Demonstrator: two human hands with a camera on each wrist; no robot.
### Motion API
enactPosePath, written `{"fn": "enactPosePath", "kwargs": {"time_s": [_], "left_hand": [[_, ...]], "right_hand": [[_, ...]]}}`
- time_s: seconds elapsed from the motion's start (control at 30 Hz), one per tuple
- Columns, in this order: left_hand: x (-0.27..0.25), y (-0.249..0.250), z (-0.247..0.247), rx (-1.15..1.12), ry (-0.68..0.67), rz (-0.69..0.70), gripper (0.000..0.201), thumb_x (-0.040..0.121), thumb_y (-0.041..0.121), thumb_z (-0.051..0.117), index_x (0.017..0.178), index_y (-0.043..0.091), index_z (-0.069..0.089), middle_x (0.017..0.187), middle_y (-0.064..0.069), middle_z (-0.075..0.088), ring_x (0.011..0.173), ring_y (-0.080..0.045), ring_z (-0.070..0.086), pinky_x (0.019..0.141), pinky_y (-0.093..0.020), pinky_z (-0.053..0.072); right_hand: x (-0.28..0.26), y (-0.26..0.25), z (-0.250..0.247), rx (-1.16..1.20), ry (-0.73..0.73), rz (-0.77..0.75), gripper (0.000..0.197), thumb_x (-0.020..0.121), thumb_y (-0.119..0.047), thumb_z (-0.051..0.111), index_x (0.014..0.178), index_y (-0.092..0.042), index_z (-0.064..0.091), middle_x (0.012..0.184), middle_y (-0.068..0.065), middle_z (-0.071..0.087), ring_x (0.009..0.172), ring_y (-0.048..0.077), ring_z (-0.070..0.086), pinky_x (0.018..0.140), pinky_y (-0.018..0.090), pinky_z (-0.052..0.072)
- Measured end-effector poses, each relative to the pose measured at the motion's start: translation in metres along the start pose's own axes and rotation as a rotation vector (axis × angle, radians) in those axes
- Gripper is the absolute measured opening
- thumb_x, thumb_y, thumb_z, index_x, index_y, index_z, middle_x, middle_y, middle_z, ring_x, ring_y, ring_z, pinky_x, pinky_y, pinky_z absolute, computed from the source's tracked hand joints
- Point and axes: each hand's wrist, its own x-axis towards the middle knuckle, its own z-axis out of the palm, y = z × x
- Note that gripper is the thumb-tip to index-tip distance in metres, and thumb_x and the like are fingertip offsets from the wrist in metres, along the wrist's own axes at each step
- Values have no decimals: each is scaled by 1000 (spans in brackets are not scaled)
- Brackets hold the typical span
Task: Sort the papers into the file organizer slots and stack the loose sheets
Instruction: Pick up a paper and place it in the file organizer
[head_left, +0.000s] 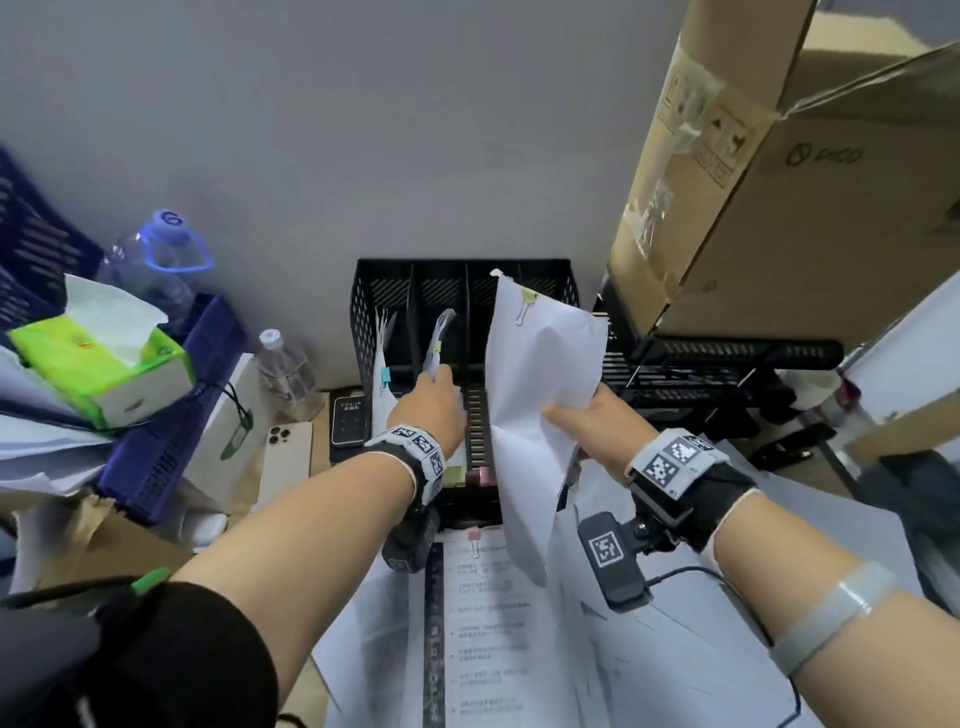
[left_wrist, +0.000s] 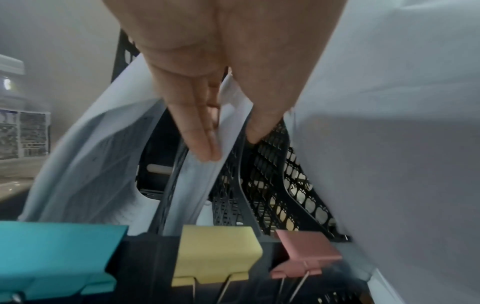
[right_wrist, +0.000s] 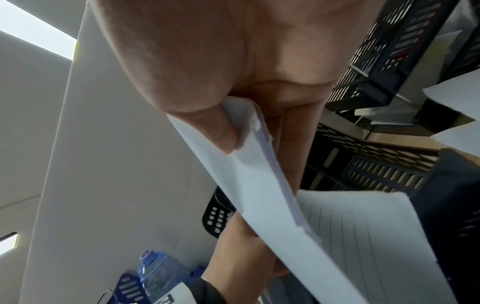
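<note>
1. Standing against the wall, the black perforated file organizer (head_left: 462, 291) has upright dividers.
2. The left hand (head_left: 431, 410) pinches a thin clipped sheaf (left_wrist: 197, 189) in the second slot, fingers straight, thumb opposite.
3. The right hand (head_left: 592, 421) has its grip closed round a creased white paper bundle (head_left: 540, 374) held above the organizer.
4. Printed loose sheets (head_left: 483, 623) lie flat on the worktop.

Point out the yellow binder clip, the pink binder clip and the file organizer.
yellow binder clip (left_wrist: 218, 253), left wrist view, its body.
pink binder clip (left_wrist: 307, 252), left wrist view, its body.
file organizer (head_left: 462, 266), head view, back rim.
</note>
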Motion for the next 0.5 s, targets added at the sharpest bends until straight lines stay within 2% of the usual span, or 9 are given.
{"fn": "enactPosePath", "kwargs": {"time_s": [0.07, 0.13, 0.2, 0.23, 0.3, 0.37, 0.43, 0.5], "left_hand": [[1, -7, -10, -43, 40, -1, 33, 93, 12, 52, 124, 5, 44, 120, -18, 58, 101, -40, 64, 71, -37, 40], [2, -15, -21, -106, 77, -6, 25, 90, 8, 52, 114, 5, 46, 113, -18, 61, 99, -42, 63, 71, -38, 40], [1, -22, -31, -178, 111, -16, 12, 90, 11, 51, 100, 9, 44, 103, -16, 62, 94, -42, 62, 70, -37, 41], [0, -25, -36, -195, 123, -17, 10, 91, 14, 50, 96, 11, 42, 99, -14, 61, 91, -42, 62, 69, -37, 41], [-3, -28, -45, -203, 135, -19, 8, 91, 14, 48, 96, 12, 42, 95, -13, 59, 90, -42, 61, 69, -37, 41], [-6, -29, -52, -200, 137, -20, 10, 91, 11, 48, 101, 12, 45, 99, -14, 61, 92, -41, 61, 71, -36, 40], [-8, -29, -55, -226, 139, -25, 13, 91, 12, 48, 104, 12, 47, 101, -13, 60, 93, -40, 61, 72, -36, 41], [-10, -28, -56, -254, 134, -25, 8, 92, 15, 48, 99, 16, 43, 96, -9, 57, 92, -39, 61, 71, -34, 40]], "right_hand": [[4, -12, 6, 6, -35, -25, 14, 87, -18, 64, 93, -30, 60, 111, 1, 69, 107, 28, 66, 102, 52, 49], [8, -26, 13, -15, -65, -67, 15, 90, -14, 62, 89, -29, 61, 110, 1, 69, 109, 28, 65, 103, 50, 47], [12, -43, 20, -50, -70, -113, 14, 93, -11, 59, 100, -22, 63, 113, 3, 68, 111, 28, 63, 105, 47, 46], [16, -52, 24, -66, -51, -132, 21, 93, -10, 58, 113, -17, 64, 115, 5, 67, 112, 27, 63, 105, 43, 46], [27, -67, 30, -129, 1, -157, 31, 94, -10, 55, 125, -9, 61, 114, 6, 66, 110, 26, 62, 97, 32, 47], [37, -79, 36, -232, 64, -156, 31, 95, -12, 50, 125, -6, 60, 117, 9, 66, 105, 28, 62, 85, 27, 45], [47, -83, 45, -265, 125, -135, 31, 96, -13, 47, 123, -5, 59, 122, 14, 65, 103, 32, 62, 81, 27, 43], [51, -81, 57, -242, 175, -109, 29, 97, -12, 46, 121, -4, 59, 121, 16, 64, 103, 34, 61, 80, 28, 43]]}}
